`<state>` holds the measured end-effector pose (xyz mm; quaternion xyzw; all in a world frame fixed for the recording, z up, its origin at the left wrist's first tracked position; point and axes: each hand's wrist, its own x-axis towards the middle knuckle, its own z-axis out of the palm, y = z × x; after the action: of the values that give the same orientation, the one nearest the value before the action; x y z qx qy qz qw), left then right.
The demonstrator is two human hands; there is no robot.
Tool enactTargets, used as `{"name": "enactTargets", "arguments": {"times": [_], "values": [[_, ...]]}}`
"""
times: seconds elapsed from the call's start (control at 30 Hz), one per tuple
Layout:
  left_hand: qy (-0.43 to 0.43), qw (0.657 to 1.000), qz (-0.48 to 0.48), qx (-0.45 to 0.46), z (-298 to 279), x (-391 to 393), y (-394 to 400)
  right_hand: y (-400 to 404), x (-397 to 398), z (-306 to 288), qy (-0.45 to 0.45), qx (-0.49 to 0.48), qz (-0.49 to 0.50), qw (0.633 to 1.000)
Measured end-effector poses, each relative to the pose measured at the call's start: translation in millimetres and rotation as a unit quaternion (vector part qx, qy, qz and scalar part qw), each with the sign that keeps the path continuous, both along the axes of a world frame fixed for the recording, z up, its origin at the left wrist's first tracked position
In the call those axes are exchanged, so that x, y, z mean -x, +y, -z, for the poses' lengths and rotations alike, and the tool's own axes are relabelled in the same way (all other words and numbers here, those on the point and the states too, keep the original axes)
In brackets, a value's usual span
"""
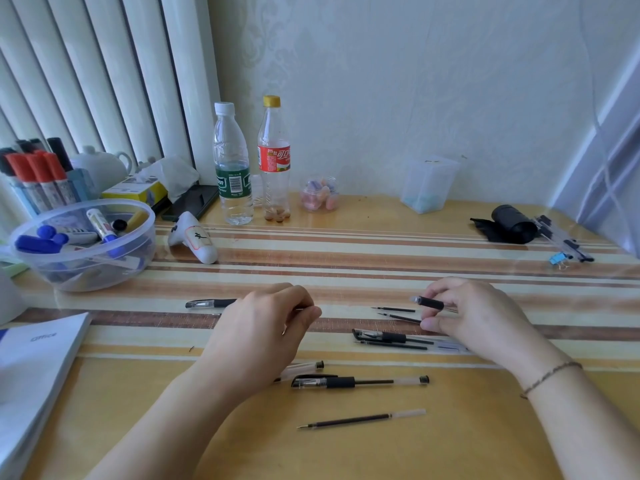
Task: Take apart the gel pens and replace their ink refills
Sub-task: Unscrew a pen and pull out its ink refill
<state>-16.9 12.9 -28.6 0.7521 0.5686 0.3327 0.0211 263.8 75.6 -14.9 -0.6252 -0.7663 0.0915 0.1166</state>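
My left hand (263, 327) is closed over a capped black gel pen (207, 303) that lies on the striped table; only the cap end sticks out to the left. My right hand (481, 323) pinches a short black pen grip section (429, 302) just above the table. Two thin refills (394, 309) lie beside its fingertips. Another capped pen with loose refills (381, 336) sits below them. Nearer me lie a whole pen (360, 381), a clear barrel (301, 369) partly under my left wrist, and a single refill (360, 418).
A clear bowl of markers (131, 216) stands at the left, with a white booklet (34, 368) in front of it. Two bottles (232, 168), a small jar (318, 194) and a clear box (427, 183) line the wall. A black roll (512, 223) and a blue clip (557, 259) lie far right.
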Motion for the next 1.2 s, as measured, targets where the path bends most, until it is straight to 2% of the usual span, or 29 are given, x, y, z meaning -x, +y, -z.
{"name": "enactTargets", "arguments": {"times": [0.13,0.3,0.43,0.53,0.63,0.7,0.77,0.83,0.93,1.03,1.2], "values": [[-0.012,1.000,0.015,-0.001,1,-1,-1,-2,5,-2,-0.016,-0.004,-0.008,1.000],[-0.053,0.997,0.042,-0.040,-3,-8,-4,-18,18,-13,-0.063,-0.068,-0.056,0.994],[-0.026,0.997,0.067,-0.025,-3,-13,-7,-42,42,-20,-0.036,-0.115,-0.129,0.984],[-0.002,0.997,0.078,-0.008,-1,-12,-7,-44,46,-18,0.002,-0.147,-0.149,0.978],[0.022,0.997,0.075,-0.005,-2,-12,-7,-45,47,-15,-0.001,-0.165,-0.169,0.972],[0.031,0.998,0.060,-0.016,-3,-9,-5,-46,43,-19,0.020,-0.175,-0.168,0.970],[0.011,0.999,0.026,-0.030,-5,-3,-2,-41,31,-26,0.061,-0.181,-0.124,0.974],[-0.013,0.999,-0.012,-0.040,-7,2,0,-32,14,-26,0.095,-0.169,-0.068,0.979],[-0.039,0.997,-0.047,-0.049,-8,4,0,-24,7,-21,0.087,-0.151,-0.025,0.984],[-0.049,0.996,-0.056,-0.057,-9,3,0,-22,12,-15,0.107,-0.119,-0.032,0.987],[-0.051,0.995,-0.058,-0.056,-9,3,-1,-25,15,-11,0.139,-0.086,-0.100,0.982]]}}
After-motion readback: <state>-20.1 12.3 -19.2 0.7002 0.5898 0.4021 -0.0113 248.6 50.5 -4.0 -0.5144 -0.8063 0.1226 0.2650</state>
